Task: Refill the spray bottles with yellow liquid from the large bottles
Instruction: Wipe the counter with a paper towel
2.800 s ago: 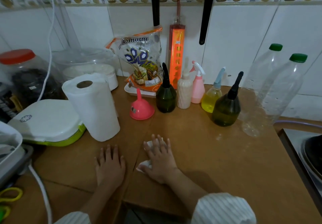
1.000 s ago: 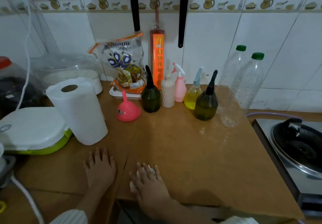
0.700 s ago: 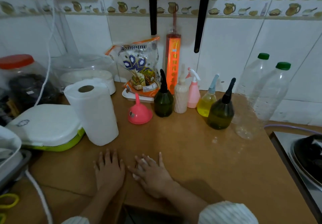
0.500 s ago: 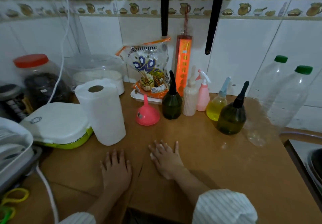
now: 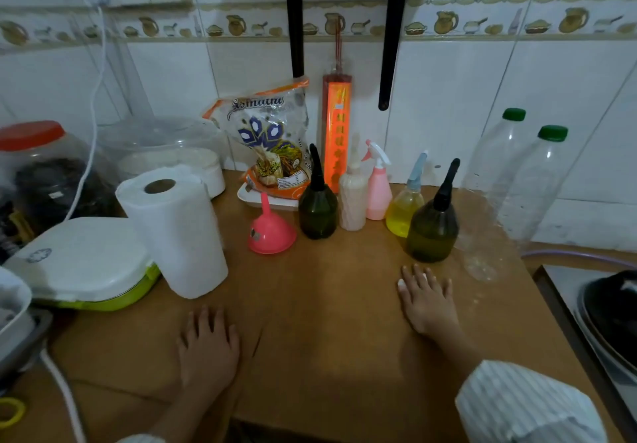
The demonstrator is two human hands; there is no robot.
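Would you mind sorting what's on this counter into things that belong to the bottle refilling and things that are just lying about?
For the job:
two large clear bottles
pink funnel
pink spray bottle
yellow spray bottle
two dark green bottles

Lying about:
paper towel roll
snack bag
red-lidded jar
white and green box

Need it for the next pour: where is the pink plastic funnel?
In the head view, the pink plastic funnel stands mouth-down left of centre, between the white paper towel roll and a dark green bottle.
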